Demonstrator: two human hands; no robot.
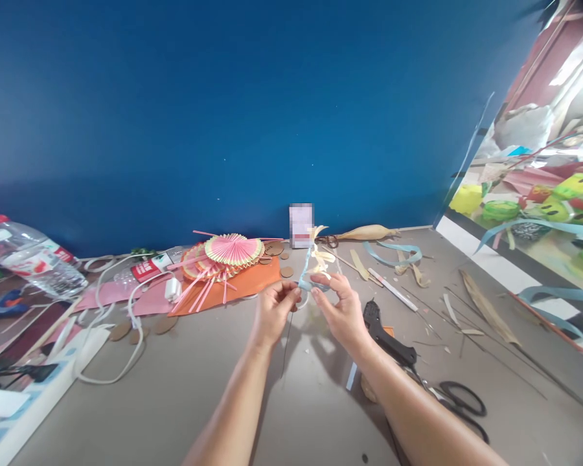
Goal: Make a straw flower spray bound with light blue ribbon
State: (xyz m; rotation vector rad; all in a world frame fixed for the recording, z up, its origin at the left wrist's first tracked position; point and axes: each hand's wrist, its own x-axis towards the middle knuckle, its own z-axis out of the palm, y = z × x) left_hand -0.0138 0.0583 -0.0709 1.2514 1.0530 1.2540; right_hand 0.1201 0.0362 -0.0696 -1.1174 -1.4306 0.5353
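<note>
In front of me, above the grey tabletop, my left hand (pixel 276 307) pinches a thin stem that hangs down below the fingers. Cream petals (pixel 322 260), apparently of dried husk, spread above the hands beside a strip of light-blue ribbon (pixel 307 265). My right hand (pixel 339 307) has thumb and forefinger closed on the blue ribbon, close to the left fingertips. A pale loop (pixel 302 302) shows between the two hands. Fingers partly hide where ribbon and stem meet.
A black glue gun (pixel 388 336) and scissors (pixel 459 404) lie by my right forearm. A white pen (pixel 393 291), dried husks (pixel 488 307) and wires lie right. Pink paper fans (pixel 233 249), bottles (pixel 34 259), a white cable and a power strip (pixel 43 401) are left. A blue panel (pixel 272 116) stands behind.
</note>
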